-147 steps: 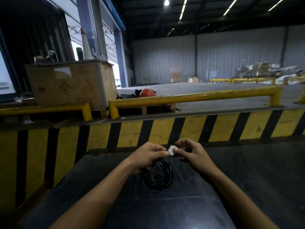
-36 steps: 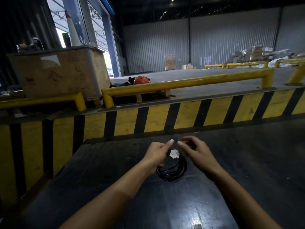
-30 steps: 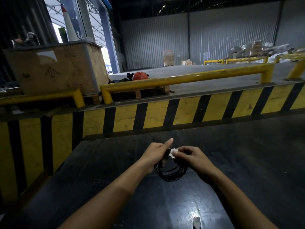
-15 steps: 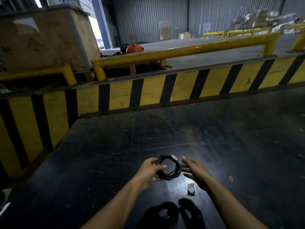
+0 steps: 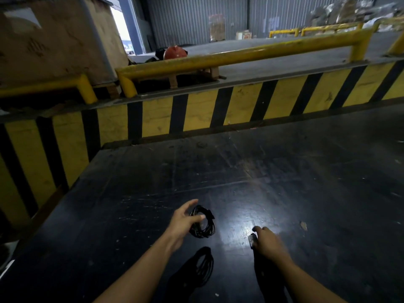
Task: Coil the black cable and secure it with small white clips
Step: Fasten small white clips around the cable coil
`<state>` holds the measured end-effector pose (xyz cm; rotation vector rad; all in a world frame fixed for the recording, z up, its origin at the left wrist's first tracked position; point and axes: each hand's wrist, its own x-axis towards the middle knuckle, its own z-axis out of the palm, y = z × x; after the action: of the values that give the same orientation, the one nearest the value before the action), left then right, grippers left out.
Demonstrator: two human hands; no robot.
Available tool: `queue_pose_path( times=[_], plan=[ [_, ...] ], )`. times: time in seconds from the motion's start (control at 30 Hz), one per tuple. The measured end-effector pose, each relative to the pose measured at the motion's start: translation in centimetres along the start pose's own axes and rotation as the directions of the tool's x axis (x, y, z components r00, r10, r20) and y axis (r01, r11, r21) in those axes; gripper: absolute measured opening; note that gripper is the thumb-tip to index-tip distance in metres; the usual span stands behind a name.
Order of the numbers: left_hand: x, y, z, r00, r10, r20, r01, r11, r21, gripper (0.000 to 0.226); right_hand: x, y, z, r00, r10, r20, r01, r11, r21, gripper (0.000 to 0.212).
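Note:
The black cable (image 5: 203,226) is wound into a small coil and hangs a little above the dark table (image 5: 240,167); its shadow falls nearer to me. My left hand (image 5: 184,221) holds the coil from the left, with one finger across the loops and the thumb spread upward. A dark lump sits on the coil's upper right; I cannot tell whether it is a clip. My right hand (image 5: 267,240) rests low on the table to the right, fingers curled on a small pale clip (image 5: 251,239) at its fingertips.
A yellow-and-black striped barrier (image 5: 196,110) runs along the table's far and left sides, with yellow guard rails (image 5: 240,55) behind it. A large wooden crate (image 5: 54,40) stands at the back left. A small scrap (image 5: 303,225) lies on the table right of my right hand.
Both hands came down from working a white clip onto the coil. My right hand let go of the coil and moved right and down to the loose clip. The view tilted downward.

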<state>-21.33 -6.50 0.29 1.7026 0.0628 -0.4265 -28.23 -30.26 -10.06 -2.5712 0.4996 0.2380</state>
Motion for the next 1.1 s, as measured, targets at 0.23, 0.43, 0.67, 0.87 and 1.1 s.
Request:
queue_pose_path(
  times=[0.23, 0.43, 0.67, 0.87, 1.1],
  plan=[
    [0.1, 2.1, 0.3, 0.999, 0.028, 0.033, -0.018, 0.967, -0.255, 0.032, -0.3, -2.9, -4.0, 0.997, -0.039, -0.062, 0.062, 0.899, 0.433, 0.016],
    [0.0, 6.7, 1.5, 0.990, 0.058, 0.131, -0.029, 0.978, -0.207, 0.010, -1.4, -8.9, -14.6, 0.908, -0.347, -0.235, 0.415, 0.672, 0.614, 0.016],
    [-0.9, 12.8, 3.3, 0.939, 0.101, 0.330, -0.058, 0.989, -0.138, 0.031, -3.2, -12.2, -21.1, 0.747, -0.629, -0.216, 0.659, 0.657, 0.366, 0.005],
    [-1.8, 14.8, 3.2, 0.880, 0.194, 0.433, -0.166, 0.981, -0.102, 0.029, -3.6, -12.5, -22.3, 0.741, -0.637, -0.215, 0.672, 0.713, 0.202, 0.003],
    [-2.2, 15.3, 3.6, 0.902, 0.206, 0.379, -0.202, 0.978, -0.052, 0.014, -4.8, -12.4, -21.8, 0.716, -0.643, -0.271, 0.696, 0.687, 0.209, 0.009]
  ],
)
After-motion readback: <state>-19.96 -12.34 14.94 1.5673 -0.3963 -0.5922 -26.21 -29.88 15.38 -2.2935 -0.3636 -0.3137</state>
